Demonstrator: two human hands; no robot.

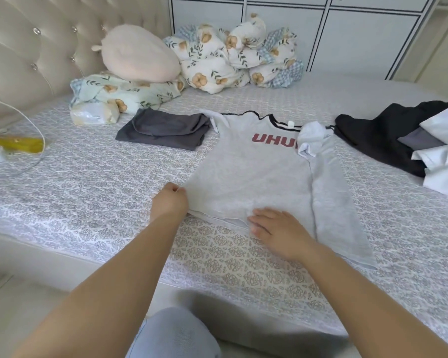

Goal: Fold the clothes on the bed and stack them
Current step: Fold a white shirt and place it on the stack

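A light grey T-shirt (pixel 248 171) with red letters and a black-trimmed collar lies spread flat in the middle of the bed (pixel 88 182). Its right side is folded inward, with the sleeve bunched near the collar. My left hand (pixel 170 201) pinches the shirt's lower left corner. My right hand (pixel 277 227) lies flat with straight fingers on the hem. A folded dark grey garment (pixel 163 130) lies to the left of the shirt. A loose pile of black and white clothes (pixel 404 140) sits at the right.
A tufted headboard (pixel 31 47) runs along the left. A pink cushion (pixel 137 54) and floral bedding (pixel 233 55) are heaped at the back. A plastic packet (pixel 93 113), a yellow object (pixel 16 144) and a white cable lie at the left. My knee (pixel 173 334) is below the bed's edge.
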